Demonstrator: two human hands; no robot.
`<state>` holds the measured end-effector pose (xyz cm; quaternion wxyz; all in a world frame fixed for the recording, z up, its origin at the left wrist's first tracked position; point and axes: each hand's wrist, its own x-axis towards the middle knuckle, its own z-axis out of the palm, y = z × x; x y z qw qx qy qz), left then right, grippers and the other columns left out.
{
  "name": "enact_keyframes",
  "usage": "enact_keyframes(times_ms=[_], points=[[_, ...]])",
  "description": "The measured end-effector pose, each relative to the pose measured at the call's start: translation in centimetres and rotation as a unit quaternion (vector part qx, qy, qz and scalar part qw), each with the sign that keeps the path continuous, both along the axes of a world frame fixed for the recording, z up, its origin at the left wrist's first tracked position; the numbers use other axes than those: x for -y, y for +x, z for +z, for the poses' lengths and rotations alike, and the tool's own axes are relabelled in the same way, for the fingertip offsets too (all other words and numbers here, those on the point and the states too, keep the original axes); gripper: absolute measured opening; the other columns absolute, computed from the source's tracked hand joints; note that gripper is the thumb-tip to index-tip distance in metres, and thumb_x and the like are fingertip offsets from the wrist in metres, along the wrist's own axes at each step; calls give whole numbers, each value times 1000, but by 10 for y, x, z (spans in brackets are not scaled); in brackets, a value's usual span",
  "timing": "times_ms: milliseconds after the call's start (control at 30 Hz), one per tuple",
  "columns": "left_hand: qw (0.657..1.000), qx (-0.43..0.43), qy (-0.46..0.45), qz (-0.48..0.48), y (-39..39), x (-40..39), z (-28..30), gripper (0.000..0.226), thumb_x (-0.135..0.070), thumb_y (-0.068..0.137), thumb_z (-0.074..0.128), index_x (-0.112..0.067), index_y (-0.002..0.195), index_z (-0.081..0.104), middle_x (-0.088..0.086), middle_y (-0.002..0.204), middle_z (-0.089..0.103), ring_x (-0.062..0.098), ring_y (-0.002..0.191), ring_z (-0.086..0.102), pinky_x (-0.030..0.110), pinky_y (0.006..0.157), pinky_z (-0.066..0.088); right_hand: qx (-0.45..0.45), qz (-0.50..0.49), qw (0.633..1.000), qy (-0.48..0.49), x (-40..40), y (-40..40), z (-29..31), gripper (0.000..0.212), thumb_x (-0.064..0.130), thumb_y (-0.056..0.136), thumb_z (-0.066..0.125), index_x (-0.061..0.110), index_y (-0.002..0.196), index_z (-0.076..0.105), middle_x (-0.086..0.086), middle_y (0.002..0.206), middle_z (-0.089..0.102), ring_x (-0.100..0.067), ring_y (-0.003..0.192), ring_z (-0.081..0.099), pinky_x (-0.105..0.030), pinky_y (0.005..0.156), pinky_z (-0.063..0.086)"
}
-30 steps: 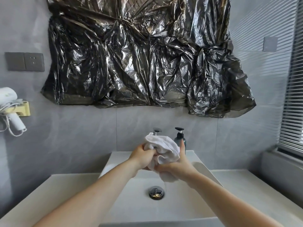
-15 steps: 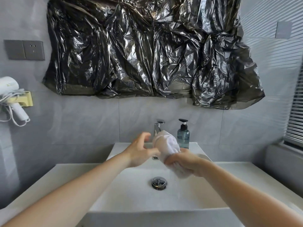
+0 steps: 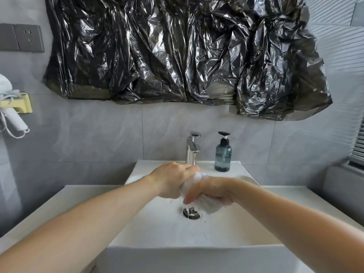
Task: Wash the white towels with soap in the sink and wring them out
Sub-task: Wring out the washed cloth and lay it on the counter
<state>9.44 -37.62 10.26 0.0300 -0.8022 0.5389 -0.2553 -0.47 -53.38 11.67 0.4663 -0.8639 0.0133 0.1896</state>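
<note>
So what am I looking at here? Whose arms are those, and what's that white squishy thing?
The picture comes from a camera worn on a person's head, so you see what they see: their own two arms reaching forward. There is no machine here, only a person.

Their left hand and right hand both grip a wet white towel and squeeze it over a white sink. Water drips down toward the metal drain.

At the back of the sink stand a shiny faucet and a blue-grey soap pump bottle.

On the wall above hangs crinkly black plastic sheeting. On the left wall there is a white hair dryer in a yellow holder, and a grey wall socket panel.
</note>
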Motion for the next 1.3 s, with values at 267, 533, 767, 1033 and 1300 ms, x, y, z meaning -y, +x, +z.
enact_keyframes(times_ms=[267, 533, 767, 1033, 1300], points=[[984, -36, 71, 162, -15, 34, 11, 40, -17, 76, 73, -18, 110, 53, 8, 105, 66, 33, 97, 68, 34, 66, 39, 208, 140, 799, -547, 2, 19, -18, 33, 14, 88, 61, 36, 112, 70, 12, 88, 50, -25, 91, 58, -27, 59, 43], [963, -159, 50, 214, -24, 42, 15, 7, -16, 71, 66, -18, 77, 64, 2, 75, 62, 24, 66, 62, 25, 47, 41, 309, -117, 857, -396, 13, 25, -37, 9, 26, 72, 59, 23, 76, 52, 3, 69, 60, -24, 65, 62, -27, 49, 40], [958, -179, 26, 223, -34, 30, 25, 39, -25, 72, 77, -16, 106, 60, 6, 98, 69, 29, 84, 67, 31, 58, 47, 314, -111, 876, -349, 17, 14, -23, 38, 32, 65, 77, 30, 98, 57, 8, 87, 63, -25, 81, 62, -29, 62, 42], [996, 44, -67, -48, -21, -26, 8, 108, -18, 70, 84, -25, 158, 22, 4, 168, 18, 41, 151, 27, 52, 115, 42, 44, -125, 989, 62, 37, -17, 14, 15, 22, 83, 78, 20, 83, 63, 6, 77, 63, -9, 66, 58, -21, 62, 46], [963, 163, -160, -145, -14, -15, 16, 59, -20, 86, 65, -19, 143, 51, 7, 145, 56, 32, 99, 64, 41, 81, 59, -107, 19, 984, 140, 6, -34, 28, 21, 27, 82, 72, 21, 96, 58, 5, 76, 57, -9, 61, 52, -19, 47, 36]])
